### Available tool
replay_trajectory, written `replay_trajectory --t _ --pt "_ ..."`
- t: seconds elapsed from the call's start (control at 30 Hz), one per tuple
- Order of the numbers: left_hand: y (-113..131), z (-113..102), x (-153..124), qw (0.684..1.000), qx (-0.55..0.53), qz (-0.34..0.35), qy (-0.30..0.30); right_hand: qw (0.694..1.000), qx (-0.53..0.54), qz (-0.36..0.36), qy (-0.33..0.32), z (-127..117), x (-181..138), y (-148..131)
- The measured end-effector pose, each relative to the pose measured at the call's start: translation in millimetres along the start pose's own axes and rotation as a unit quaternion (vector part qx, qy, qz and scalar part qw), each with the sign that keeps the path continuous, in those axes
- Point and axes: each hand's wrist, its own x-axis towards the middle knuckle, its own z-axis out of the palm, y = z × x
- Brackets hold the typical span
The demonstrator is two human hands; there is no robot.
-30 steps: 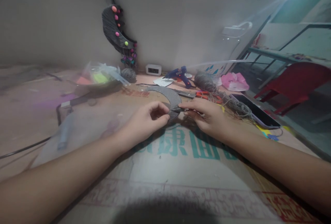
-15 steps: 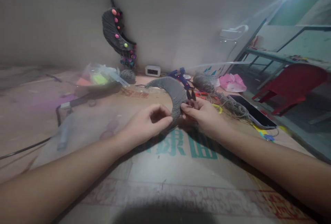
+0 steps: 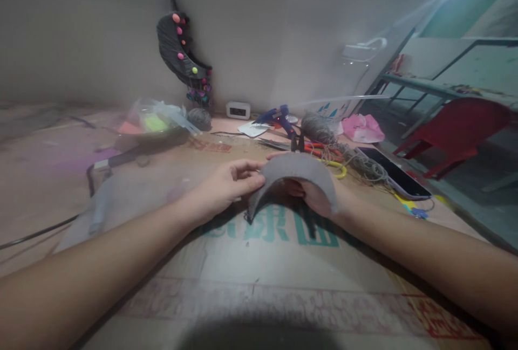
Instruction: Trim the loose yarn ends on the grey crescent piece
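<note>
A grey yarn-wrapped crescent (image 3: pixel 297 162) is held over the cardboard, arching upward with its opening facing down. My left hand (image 3: pixel 238 180) pinches its left arm between thumb and fingers, above the dark pointed tip. Behind the arch is my right hand (image 3: pixel 313 196), its fingers curled and partly covered by the crescent. Whatever those fingers hold, if anything, is hidden. Just beyond stand dark-jawed pliers with orange-red handles (image 3: pixel 318 148). Loose grey yarn (image 3: pixel 370 169) lies to the right of them.
A blue glue gun (image 3: pixel 279 117), a white digital clock (image 3: pixel 238 109) and balls of grey yarn (image 3: pixel 318 126) line the back. At right lies a phone (image 3: pixel 394 172). A decorated dark crescent (image 3: pixel 174 48) hangs on the wall. Printed cardboard (image 3: pixel 226 296) covers the table in front.
The crescent has turned from opening leftward to opening downward and come lower and nearer. My right hand has gone behind it. A white paper and scissor-like blades at the back are now uncovered.
</note>
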Motion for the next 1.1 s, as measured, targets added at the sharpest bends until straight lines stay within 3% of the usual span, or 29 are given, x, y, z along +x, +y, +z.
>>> replay_trajectory --t 0.17,0.37,0.53,0.67,0.8,0.97,1.1 --pt "-1.4 -0.3 3.1 0.997 -0.068 0.022 0.030 1.000 -0.003 0.021 -0.011 -1.2 0.7 1.1" --pt "3.2 6.9 2.5 0.996 -0.064 0.004 0.069 0.997 -0.079 0.006 -0.017 5.3 -4.8 -0.7" --pt "2.1 9.5 0.7 0.998 -0.029 0.016 0.061 0.993 -0.117 0.004 -0.006 6.7 -6.4 0.2" --pt "3.2 8.4 -1.3 0.998 0.051 0.026 0.032 0.994 -0.106 -0.004 -0.021 6.0 -7.5 -0.1" --pt "7.2 8.6 -2.1 0.997 0.056 0.010 0.046 0.997 -0.036 0.027 -0.056 1.7 -9.4 -3.4" --pt "7.0 7.0 -0.8 0.998 0.031 -0.002 0.061 0.997 0.028 0.076 -0.001 -17.7 -10.8 -6.2" --pt "5.4 5.3 -0.2 0.997 0.019 -0.008 0.068 0.991 -0.119 0.007 0.054 -31.5 -16.4 -5.5"
